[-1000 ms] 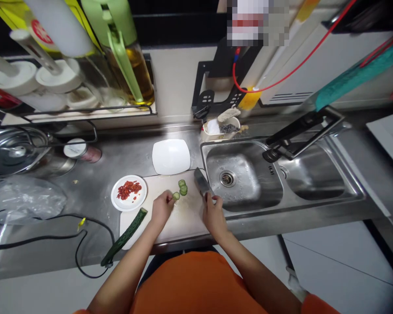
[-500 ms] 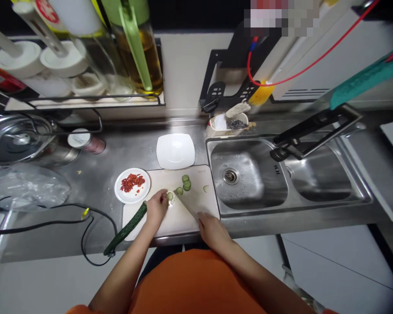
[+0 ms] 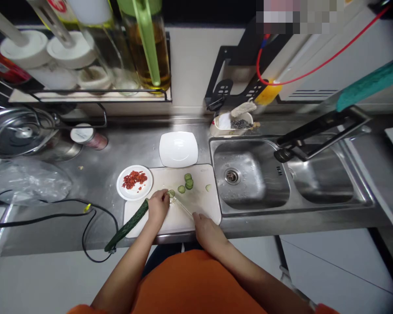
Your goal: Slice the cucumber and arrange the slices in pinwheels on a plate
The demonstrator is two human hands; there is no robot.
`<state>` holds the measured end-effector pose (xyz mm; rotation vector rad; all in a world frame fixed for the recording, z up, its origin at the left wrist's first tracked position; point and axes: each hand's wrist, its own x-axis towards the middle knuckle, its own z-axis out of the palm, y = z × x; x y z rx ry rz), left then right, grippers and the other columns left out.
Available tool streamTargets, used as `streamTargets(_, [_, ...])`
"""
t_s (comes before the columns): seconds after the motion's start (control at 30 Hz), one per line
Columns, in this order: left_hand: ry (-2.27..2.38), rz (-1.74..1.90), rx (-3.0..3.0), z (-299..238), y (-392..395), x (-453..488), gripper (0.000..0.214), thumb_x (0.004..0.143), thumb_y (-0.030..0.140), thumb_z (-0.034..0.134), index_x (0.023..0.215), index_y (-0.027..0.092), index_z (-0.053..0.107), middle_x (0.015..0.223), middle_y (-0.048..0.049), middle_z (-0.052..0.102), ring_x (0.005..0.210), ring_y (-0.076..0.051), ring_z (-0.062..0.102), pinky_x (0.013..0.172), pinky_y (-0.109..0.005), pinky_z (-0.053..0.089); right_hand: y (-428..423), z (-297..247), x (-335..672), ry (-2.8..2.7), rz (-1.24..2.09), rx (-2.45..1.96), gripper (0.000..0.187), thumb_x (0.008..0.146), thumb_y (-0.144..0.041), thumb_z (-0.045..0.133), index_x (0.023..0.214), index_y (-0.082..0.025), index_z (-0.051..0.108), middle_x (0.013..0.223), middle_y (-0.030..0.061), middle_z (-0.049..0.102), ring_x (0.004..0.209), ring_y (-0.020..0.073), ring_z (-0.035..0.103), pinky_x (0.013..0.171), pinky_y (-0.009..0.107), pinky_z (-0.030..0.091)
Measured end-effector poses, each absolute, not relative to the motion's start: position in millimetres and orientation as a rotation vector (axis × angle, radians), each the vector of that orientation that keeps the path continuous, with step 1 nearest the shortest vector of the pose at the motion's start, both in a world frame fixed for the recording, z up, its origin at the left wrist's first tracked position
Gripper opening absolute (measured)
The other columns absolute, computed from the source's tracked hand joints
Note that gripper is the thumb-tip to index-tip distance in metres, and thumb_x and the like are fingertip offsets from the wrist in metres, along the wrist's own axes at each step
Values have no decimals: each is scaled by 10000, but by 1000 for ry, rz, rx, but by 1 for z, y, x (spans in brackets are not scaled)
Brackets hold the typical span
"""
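Observation:
A long dark green cucumber (image 3: 127, 227) lies slanted over the left front corner of the white cutting board (image 3: 201, 205). My left hand (image 3: 158, 208) is closed around its upper end, fingertips by the cut face. In my right hand (image 3: 209, 232) is the handle of a knife (image 3: 182, 206), its blade pointing up and left to the cucumber's cut end. A round slice (image 3: 171, 193) sits right at the blade tip. Several more cucumber slices (image 3: 189, 181) lie farther back on the board, and a small thin piece (image 3: 208, 188) rests near its right edge.
A white plate of chopped red pieces (image 3: 135, 197) overlaps the board's left back corner. Behind the board stands a white square dish (image 3: 178, 149). The double sink (image 3: 252, 174) adjoins on the right. A black cable (image 3: 108, 209) and a plastic bag (image 3: 29, 181) lie left.
The knife blade has turned edge-on and shifted slightly left against the cucumber's end, my right hand moving with it. My left hand keeps its grip. The whole view has shifted a little.

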<state>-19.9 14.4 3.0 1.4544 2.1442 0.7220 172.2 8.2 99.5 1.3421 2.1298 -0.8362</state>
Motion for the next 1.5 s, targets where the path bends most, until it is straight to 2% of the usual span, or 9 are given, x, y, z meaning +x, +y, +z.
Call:
streamTargets(0.47, [2149,622,1364,9,20,-21,196,749,175,501,794,192,691,799,-33,697,750,-165,616,720,-258,441,11,102,164,2097,-828,1325,324,856,-23,297,1083,-158,485,1003,119,609,886,211,617,670,268,425])
streamTargets(0.83, [2150,532,1310,13,26,-20,184,727,175,496,756,191,677,702,-19,673,660,-150,587,647,-243,397,14,103,164,2077,-849,1328,394,839,-13,318,1182,-136,467,1066,129,608,972,213,592,785,284,417])
streamTargets(1.07, [2130,496,1297,19,26,-19,137,739,200,501,697,201,631,628,9,626,621,-133,563,617,-228,376,5,108,190,1943,-921,1383,398,806,8,298,1099,-154,514,1011,113,630,945,230,605,713,285,414])
streamTargets(1.2, [2185,354,1322,30,33,-27,147,781,225,490,793,213,637,691,-9,646,646,-151,575,630,-239,385,0,104,202,1977,-942,1398,401,778,19,306,1065,-155,526,974,112,638,927,223,611,697,282,406])
streamTargets(1.37, [2339,75,1515,44,51,-41,224,848,224,431,938,189,634,845,-91,648,784,-208,596,656,-276,407,-2,100,205,1991,-943,1415,373,793,4,310,1051,-151,531,946,108,641,913,217,617,689,274,401])
streamTargets(1.5, [2332,236,1635,39,56,-35,304,833,169,441,1088,189,607,1048,-114,613,936,-219,575,772,-299,442,-2,100,206,1988,-946,1413,375,795,2,321,1069,-152,525,961,112,638,909,213,619,684,271,406])
